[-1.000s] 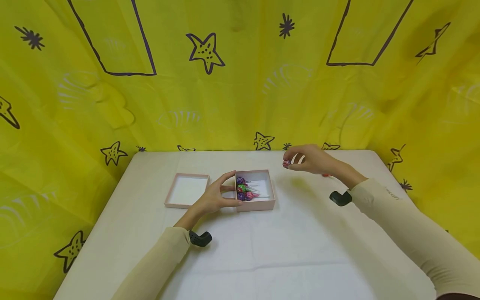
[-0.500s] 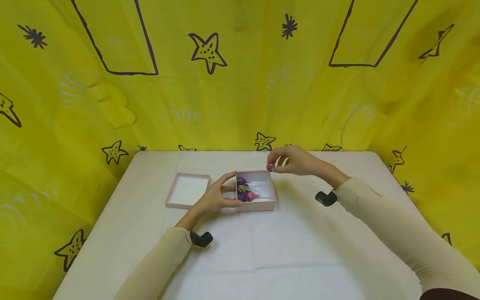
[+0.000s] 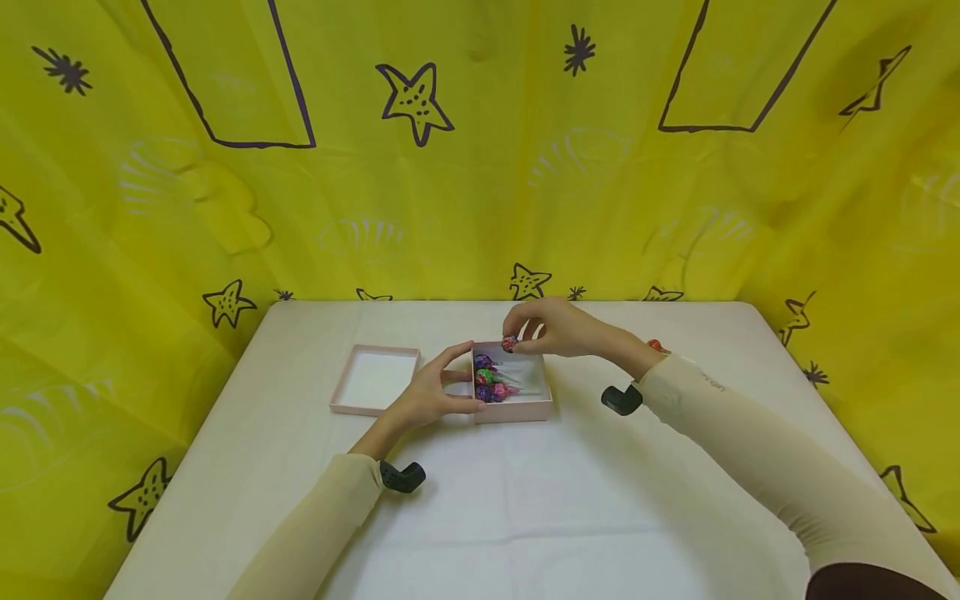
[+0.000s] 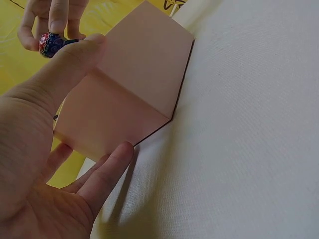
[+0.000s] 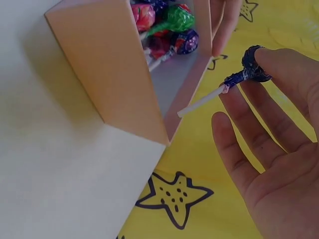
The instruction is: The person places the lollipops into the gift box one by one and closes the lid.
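An open pink box (image 3: 517, 412) stands mid-table, with several wrapped lollipops (image 3: 485, 377) inside, their heads at the left and white sticks pointing right. My left hand (image 3: 427, 396) grips the box's left side, thumb at the front corner and fingers spread along the wall and to the back. Over the box's back edge, my right hand (image 3: 561, 327) pinches a lollipop (image 3: 509, 343) by its dark blue and red wrapped head. In the right wrist view that lollipop's white stick (image 5: 202, 101) points toward the box, with its tip in front of the rim.
Left of the box lies a shallow pink-edged lid (image 3: 375, 381), white inside. A small red thing (image 3: 657, 345) shows partly behind the right forearm. The white-covered table (image 3: 510, 500) ends at a yellow curtain (image 3: 465, 192) with dark star drawings.
My right hand has moved left with the lollipop, from right of the box to above its back edge. The left hand has stayed on the box.
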A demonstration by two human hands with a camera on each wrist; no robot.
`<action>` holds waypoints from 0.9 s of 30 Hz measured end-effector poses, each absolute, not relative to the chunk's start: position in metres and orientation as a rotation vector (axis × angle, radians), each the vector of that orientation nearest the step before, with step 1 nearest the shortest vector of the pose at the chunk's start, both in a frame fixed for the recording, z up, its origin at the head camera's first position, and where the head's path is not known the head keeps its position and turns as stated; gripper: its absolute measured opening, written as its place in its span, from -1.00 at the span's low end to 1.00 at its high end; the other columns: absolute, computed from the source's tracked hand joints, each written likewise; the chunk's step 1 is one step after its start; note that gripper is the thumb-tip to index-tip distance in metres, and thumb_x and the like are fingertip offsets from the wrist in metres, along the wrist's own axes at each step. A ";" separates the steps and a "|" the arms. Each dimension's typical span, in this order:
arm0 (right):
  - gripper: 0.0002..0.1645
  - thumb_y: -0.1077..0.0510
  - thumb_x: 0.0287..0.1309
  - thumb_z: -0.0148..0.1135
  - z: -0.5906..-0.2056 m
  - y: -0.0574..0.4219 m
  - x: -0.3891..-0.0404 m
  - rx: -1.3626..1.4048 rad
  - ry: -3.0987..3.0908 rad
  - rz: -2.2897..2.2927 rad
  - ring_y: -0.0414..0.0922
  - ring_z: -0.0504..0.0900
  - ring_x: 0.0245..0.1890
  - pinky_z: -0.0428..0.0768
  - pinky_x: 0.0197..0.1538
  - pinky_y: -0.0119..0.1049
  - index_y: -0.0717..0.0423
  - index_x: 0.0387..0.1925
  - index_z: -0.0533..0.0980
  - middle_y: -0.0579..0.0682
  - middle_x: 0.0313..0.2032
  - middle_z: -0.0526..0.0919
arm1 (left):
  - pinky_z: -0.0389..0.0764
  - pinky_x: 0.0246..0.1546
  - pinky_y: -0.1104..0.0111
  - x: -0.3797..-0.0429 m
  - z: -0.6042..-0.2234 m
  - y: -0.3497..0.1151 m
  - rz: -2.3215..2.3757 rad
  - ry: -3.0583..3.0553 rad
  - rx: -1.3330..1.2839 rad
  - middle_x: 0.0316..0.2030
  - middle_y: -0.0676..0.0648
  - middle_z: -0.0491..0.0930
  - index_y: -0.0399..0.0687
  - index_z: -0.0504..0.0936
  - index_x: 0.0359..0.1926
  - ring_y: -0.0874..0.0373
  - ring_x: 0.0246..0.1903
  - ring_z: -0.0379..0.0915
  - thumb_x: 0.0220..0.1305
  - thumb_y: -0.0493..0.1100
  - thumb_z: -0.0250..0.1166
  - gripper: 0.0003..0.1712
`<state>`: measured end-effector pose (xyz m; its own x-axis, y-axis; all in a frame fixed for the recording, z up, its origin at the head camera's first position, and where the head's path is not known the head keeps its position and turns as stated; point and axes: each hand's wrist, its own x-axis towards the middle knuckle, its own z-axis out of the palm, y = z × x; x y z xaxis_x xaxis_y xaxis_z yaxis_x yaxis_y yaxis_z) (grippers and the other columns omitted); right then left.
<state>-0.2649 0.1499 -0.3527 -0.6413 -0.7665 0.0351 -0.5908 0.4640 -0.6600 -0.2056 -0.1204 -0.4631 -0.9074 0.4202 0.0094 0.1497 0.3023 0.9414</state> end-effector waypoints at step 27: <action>-0.84 0.25 0.23 0.45 -0.397 0.125 -0.257 -1.137 2.341 -0.810 -0.11 0.66 -0.18 0.67 -0.06 -0.31 0.02 -0.18 0.65 -0.15 -0.21 0.70 | 0.59 0.17 0.00 -0.206 -0.463 -0.122 1.654 2.307 0.528 0.57 -0.06 0.11 0.06 0.11 0.61 -0.15 0.31 0.45 0.07 -0.16 0.64 0.20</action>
<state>-0.2570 0.1250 -0.3973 -0.5817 -0.8060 -0.1098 -0.5655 0.4977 -0.6576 -0.2056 -0.1219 -0.4634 -0.9020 0.4317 0.0049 0.1432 0.2885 0.9467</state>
